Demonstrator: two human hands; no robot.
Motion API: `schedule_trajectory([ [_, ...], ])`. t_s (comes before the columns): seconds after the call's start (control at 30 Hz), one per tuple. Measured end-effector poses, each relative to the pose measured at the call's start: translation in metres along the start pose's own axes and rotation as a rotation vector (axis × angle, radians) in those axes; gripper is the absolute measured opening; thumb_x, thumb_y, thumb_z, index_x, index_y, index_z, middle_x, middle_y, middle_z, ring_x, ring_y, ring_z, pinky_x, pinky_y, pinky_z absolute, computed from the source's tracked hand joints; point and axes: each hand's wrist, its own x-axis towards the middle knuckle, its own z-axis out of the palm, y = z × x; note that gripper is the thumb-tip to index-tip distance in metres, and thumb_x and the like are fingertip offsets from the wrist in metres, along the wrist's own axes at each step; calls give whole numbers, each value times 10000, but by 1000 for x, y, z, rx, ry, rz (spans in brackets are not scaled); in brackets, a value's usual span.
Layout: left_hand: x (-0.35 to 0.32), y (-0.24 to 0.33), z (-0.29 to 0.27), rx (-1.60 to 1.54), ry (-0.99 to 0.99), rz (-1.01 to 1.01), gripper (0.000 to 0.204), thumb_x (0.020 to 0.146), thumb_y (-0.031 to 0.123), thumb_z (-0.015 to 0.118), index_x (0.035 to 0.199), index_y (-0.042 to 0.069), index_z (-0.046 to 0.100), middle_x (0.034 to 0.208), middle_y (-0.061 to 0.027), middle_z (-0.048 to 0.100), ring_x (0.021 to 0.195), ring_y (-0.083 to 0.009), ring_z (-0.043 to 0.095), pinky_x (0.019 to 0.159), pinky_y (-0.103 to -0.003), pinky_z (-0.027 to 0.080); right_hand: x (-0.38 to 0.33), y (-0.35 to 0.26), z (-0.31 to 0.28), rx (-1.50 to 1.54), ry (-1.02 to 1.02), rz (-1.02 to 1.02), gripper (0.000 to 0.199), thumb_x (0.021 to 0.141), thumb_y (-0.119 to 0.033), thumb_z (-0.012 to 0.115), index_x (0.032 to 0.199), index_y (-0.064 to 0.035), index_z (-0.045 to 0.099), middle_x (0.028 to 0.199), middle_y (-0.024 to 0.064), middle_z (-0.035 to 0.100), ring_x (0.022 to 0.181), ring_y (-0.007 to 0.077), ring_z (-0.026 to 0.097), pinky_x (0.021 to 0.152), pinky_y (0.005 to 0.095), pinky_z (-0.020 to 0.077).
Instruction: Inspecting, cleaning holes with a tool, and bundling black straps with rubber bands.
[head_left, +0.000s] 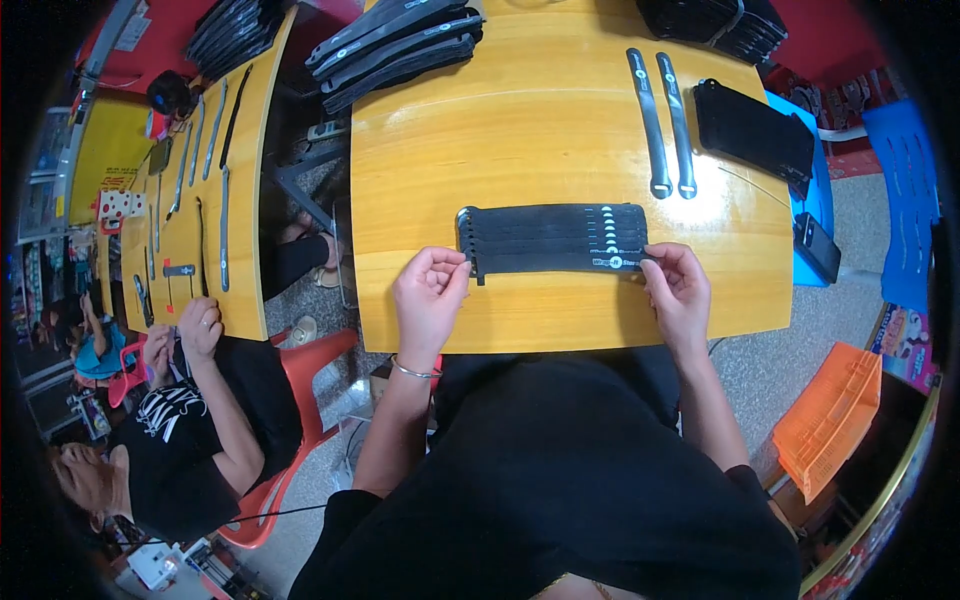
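A row of several black straps lies side by side on the yellow wooden table, their metal rings at the left and pale marks at the right. My left hand pinches the left end of the nearest strap by its ring. My right hand holds the right end of the same strap. Two more long black straps lie apart at the far right of the table.
Piles of black straps sit at the table's far edge, another pile at the far right, and a black flat case by the right edge. A person sits at the neighbouring table on the left. An orange crate stands on the floor.
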Motion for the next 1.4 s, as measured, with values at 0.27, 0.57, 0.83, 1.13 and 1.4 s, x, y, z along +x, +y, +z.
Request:
schedule_trajectory([
  [0.27,0,1,1,12,9,-10,58,842,-7,625,881,-3,584,728,-8,580,583,-33,547,504,-157,458,0,-2,2,-4,12,11,140,863,-2,624,997,-2,585,816,-20,579,662,15,515,590,151,417],
  [0.57,0,0,2,25,26,11,49,843,-14,619,875,-9,583,724,-13,581,575,-37,548,498,-159,451,2,-2,2,-16,14,2,143,860,1,626,995,5,582,803,-22,570,658,14,514,582,148,412],
  [0.83,-1,-1,4,33,37,28,56,838,-29,618,875,-15,578,725,-17,581,579,-42,556,502,-162,458,4,1,4,-53,40,-4,150,850,2,638,990,3,582,812,-9,583,660,14,522,580,143,429],
  [1.13,0,0,7,49,48,42,71,832,-53,614,873,-17,570,725,-21,581,587,-45,560,509,-161,461,7,2,7,-175,95,-33,177,828,10,656,979,9,564,787,23,599,611,24,525,528,165,441],
  [1.4,0,-3,6,38,46,39,75,832,-56,617,871,-16,566,729,-24,581,592,-49,558,519,-159,455,6,-4,11,-221,111,-35,170,830,6,652,944,3,526,744,33,590,536,36,514,427,190,416],
])
